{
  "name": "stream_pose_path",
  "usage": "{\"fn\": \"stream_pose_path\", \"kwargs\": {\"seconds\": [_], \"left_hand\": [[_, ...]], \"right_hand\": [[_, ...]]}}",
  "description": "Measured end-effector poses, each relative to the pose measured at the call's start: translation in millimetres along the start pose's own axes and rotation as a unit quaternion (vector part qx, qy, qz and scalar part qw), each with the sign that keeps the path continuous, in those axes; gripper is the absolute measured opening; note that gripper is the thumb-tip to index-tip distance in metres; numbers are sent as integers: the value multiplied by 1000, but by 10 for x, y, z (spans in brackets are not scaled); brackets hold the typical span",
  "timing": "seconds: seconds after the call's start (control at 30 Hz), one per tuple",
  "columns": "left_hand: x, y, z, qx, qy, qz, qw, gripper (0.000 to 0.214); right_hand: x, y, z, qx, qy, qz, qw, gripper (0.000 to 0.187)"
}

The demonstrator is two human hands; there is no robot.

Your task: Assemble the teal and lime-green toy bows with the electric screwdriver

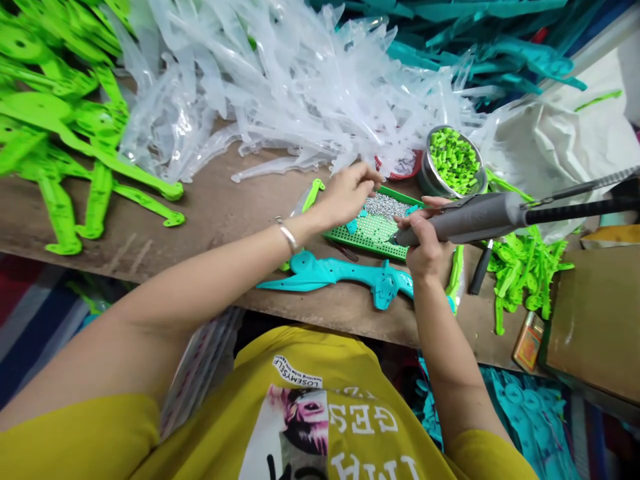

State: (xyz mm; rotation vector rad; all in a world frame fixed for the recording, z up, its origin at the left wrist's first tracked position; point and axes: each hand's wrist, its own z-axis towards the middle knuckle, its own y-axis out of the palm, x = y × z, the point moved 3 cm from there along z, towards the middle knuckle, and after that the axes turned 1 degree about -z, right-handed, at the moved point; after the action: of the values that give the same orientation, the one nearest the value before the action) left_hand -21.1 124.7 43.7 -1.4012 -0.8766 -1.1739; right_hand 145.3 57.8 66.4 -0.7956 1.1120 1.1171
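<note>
Head view: right hand (425,241) is gripping a grey power screwdriver (467,219), its tip pointing left over the green tray (369,247)!
Left hand (350,193) is hovering at the tray's far left side, apart from the right; whether it is pinching anything, I cannot tell. Teal shell (340,272) is lying just on the tray's near side, long axis running left to right, and the right hand is sitting nearer to it.
</note>
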Motion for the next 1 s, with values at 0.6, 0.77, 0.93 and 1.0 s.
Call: {"fn": "stream_pose_path", "kwargs": {"seconds": [0.6, 0.77, 0.93, 1.0], "left_hand": [[-602, -920, -2379, 106, -372, -202, 900, 58], [-661, -618, -2389, 96, -350, -321, 875, 61], [-714, -493, -2369, 92, -307, -381, 867, 55], [-750, -470, -2373, 92, -293, -400, 863, 54]], "right_hand": [[320, 99, -24, -21, -31, -19, 999, 26], [145, 120, -5, -16, -33, -21, 999, 22], [-325, 430, -305, -107, -46, 88, 989, 14], [-456, 633, -531, -168, -42, 128, 977, 16]]}}
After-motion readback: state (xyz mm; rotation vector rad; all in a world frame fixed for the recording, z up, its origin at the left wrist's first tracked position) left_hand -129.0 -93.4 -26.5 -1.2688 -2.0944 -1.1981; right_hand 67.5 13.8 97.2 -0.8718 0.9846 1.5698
